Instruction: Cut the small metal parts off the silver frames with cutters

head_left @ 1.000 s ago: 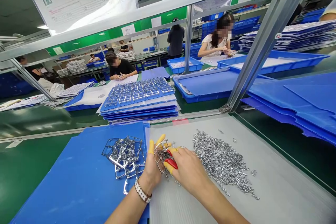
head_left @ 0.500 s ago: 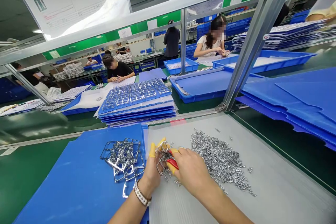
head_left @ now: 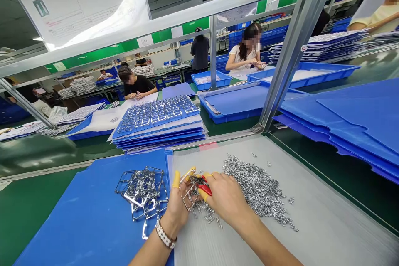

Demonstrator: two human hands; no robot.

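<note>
My left hand (head_left: 178, 207), with yellow finger covers, is closed on a small chrome-coloured sprue frame (head_left: 187, 201) held tilted above the grey sheet (head_left: 215, 243). Wrapped around the red handles of a pair of nippers (head_left: 206, 189) is my right hand (head_left: 227, 197), also wearing yellow finger covers. The nippers' jaws are at the frame, though fingers partly hide them. Several small silvery pieces (head_left: 212, 217) lie scattered beneath my hands. A large heap of such pieces (head_left: 254, 187) spreads to the right. Left of my hands, a tangle of sprue frames (head_left: 141, 189) rests on a blue sheet (head_left: 84, 212).
Beyond the work surface stands a stack of blue sheets (head_left: 162, 135) topped with chrome frames. A metal post (head_left: 285, 56) and rail (head_left: 174, 18) cross in front. More blue sheets (head_left: 349, 120) lie at right. Co-workers (head_left: 139, 85) sit across the bench.
More small pieces lie on the grey sheet below my hands. The frame has shifted slightly in my left hand, and the nippers have turned a little. The view has moved slightly.
</note>
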